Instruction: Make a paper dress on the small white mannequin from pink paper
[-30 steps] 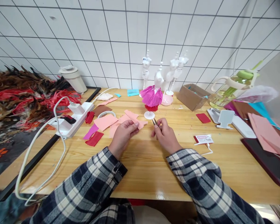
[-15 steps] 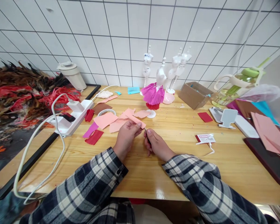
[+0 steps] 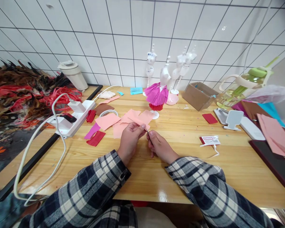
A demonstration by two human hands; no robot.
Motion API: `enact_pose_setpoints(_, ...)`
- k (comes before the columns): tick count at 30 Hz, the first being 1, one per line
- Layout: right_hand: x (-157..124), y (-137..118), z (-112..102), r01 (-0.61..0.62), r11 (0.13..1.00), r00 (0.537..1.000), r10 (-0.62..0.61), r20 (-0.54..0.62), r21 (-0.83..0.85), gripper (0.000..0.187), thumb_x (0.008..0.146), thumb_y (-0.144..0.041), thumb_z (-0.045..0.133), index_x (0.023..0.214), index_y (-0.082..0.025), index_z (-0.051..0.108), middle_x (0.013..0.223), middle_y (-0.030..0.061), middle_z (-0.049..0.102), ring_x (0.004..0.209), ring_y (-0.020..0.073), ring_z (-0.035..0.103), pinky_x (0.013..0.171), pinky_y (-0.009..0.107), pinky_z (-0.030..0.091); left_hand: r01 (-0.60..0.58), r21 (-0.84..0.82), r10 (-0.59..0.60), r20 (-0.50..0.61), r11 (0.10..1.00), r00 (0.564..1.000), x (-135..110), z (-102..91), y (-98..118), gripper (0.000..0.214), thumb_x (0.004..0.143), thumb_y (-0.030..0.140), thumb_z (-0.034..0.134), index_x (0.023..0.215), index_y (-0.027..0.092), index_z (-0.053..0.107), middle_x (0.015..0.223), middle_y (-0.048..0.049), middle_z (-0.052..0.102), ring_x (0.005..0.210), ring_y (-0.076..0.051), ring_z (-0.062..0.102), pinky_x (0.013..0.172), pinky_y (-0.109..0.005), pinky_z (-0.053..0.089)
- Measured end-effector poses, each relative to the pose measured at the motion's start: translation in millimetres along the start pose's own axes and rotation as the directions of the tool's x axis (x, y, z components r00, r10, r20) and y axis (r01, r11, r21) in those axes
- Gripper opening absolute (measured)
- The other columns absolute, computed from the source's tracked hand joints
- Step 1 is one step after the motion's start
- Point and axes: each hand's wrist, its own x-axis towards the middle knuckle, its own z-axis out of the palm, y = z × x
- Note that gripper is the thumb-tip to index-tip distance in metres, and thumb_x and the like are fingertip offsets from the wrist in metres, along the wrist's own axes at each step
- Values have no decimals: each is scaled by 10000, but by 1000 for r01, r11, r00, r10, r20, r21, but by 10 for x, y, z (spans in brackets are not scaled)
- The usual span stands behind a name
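Note:
My left hand [image 3: 130, 141] pinches a folded salmon-pink crepe paper strip [image 3: 140, 123] between thumb and fingers, above the table. Close by on the right, my right hand [image 3: 161, 146] is closed around a slim dark metal tool [image 3: 147, 131]. Its tip meets the strip's near end; most of the tool is hidden in the fingers, so its kind is unclear. Loose salmon-pink paper pieces [image 3: 107, 121] lie just beyond my left hand, partly over a tape roll [image 3: 116, 111]. Behind them stands a small white mannequin [image 3: 165, 75] wearing a magenta ruffled skirt [image 3: 157, 93] with a red lower layer.
Red paper [image 3: 96, 138] and a white power strip [image 3: 79, 118] with looping cables lie left, near a heap of feathers [image 3: 21, 85] and a cup [image 3: 73, 76]. More mannequins [image 3: 150, 65], a cardboard box [image 3: 199, 96], a bottle [image 3: 237, 87] and a phone stand [image 3: 234, 119] are further back and right.
The pink strip's far end has tipped slightly and looks narrower, its edge turned more toward me. Both hands stay nearly in place. The whole view has shifted a little.

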Motion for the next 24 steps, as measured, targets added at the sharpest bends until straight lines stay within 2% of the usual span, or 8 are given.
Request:
enact_pose_setpoints(19, 13, -12, -11, -17, 999, 999, 18, -30, 34, 432, 870, -663, 374, 794, -239, 394, 527, -88, 358, 378, 84, 328, 338, 237, 429, -49, -4, 49, 5, 999, 999, 7, -2, -11, 301, 624, 294, 805, 792, 141, 607, 765, -4, 658, 729, -106, 606, 782, -259, 469)
enact_pose_setpoints(24, 19, 0, -10, -15, 1000, 999, 16, -37, 20, 421, 876, -649, 382, 783, -239, 397, 532, -80, 372, 376, 87, 347, 326, 228, 392, -44, -5, 44, -4, 999, 999, -3, 15, -4, 313, 610, 303, 812, 791, 142, 613, 770, -4, 661, 728, -106, 604, 775, -255, 467)
